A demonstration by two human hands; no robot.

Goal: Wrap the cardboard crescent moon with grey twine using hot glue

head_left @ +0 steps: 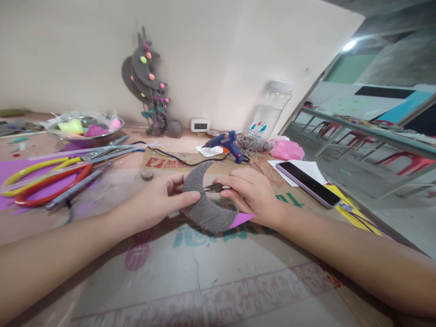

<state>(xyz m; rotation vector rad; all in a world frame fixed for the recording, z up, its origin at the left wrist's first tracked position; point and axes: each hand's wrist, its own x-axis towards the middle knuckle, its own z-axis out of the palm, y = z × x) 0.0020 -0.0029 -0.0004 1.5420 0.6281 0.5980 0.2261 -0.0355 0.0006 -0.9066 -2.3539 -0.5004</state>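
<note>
My left hand (170, 196) grips a grey crescent moon (208, 212) wound with yarn, its thumb lying across the front and the other fingers behind. A purple pointed tip (242, 220) of the crescent sticks out bare at the lower right. My right hand (254, 193) is closed around small thread snips (214, 187), whose dark pointed blades reach toward the inner curve of the crescent. Whether the blades touch the yarn I cannot tell. Both hands are above a cardboard sheet (143, 290) on the table.
Behind the hands lie a blue glue gun (223, 141), a yarn bundle (254, 144) and a water bottle (269, 111). Large scissors (54, 181) and a metal bowl (85, 138) are left, a phone (308, 184) right. A crescent ornament (146, 72) hangs on the wall.
</note>
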